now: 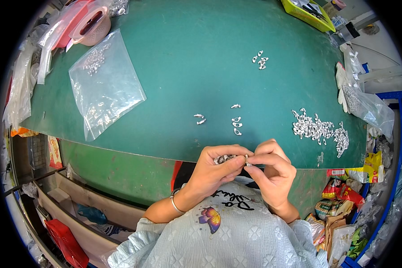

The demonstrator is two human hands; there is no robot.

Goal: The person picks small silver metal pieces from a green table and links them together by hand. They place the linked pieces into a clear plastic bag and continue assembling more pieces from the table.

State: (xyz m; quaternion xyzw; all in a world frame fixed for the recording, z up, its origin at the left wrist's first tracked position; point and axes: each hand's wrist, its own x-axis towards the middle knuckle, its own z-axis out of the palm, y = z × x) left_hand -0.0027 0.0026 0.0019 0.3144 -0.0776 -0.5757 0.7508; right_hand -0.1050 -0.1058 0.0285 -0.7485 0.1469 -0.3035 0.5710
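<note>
Lower middle: left hand [215,168] grips silver clasps [223,158], right hand [274,172] pinches 1 tiny piece [247,163]; likely light, hard, slippery; hold the sides

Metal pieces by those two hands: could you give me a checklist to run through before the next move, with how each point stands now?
1. Left hand has pieces in its grip: ok, several show between thumb and fingers.
2. Right hand meets the left: ok, their fingertips come together.
3. Small part at the fingertips sits properly: cannot tell, fingers mostly cover it.
4. Large pile is on the table: ok, toward the right.
5. All loose pieces are in one pile: not ok, a few lie apart ahead of the hands.
6. Clear bag is out of the hands' way: ok, flat at the left.
</note>
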